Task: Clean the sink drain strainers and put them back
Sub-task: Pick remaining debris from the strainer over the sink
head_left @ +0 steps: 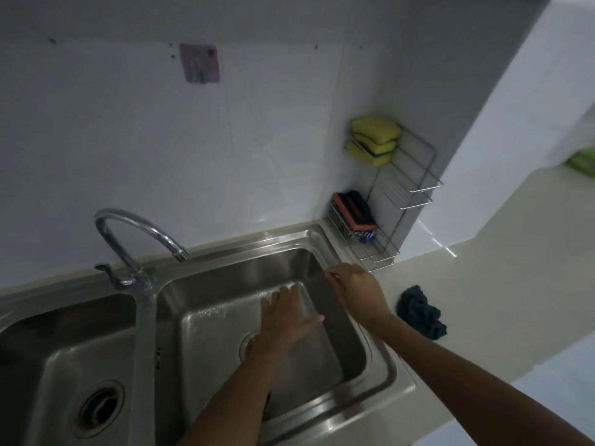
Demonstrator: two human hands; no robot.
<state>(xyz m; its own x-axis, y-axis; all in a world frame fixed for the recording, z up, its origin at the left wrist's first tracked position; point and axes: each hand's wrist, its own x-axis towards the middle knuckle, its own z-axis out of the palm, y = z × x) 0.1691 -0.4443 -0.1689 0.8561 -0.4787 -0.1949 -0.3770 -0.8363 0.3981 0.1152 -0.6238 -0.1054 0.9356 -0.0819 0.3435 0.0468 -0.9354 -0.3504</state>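
The steel double sink (380, 378) fills the lower left. The left bowl's drain (100, 409) is a dark round opening; I cannot tell whether a strainer sits in it. Only the rim of the right bowl's drain (248, 341) shows, the rest hidden under my left wrist. My left hand (286, 317) hovers over the right bowl, fingers straight and spread, holding nothing. My right hand (359, 292) is above the bowl's right rim with its fingers curled, and a thin reddish stick-like thing (331, 277) pokes out from them.
The faucet (138, 235) arches over the divider, spout toward the right bowl. A wire rack (409, 185) in the corner holds yellow-green sponges (373, 140) and a red-black scrubber (354, 210). A dark cloth (420, 312) lies on the pale counter, right of the sink.
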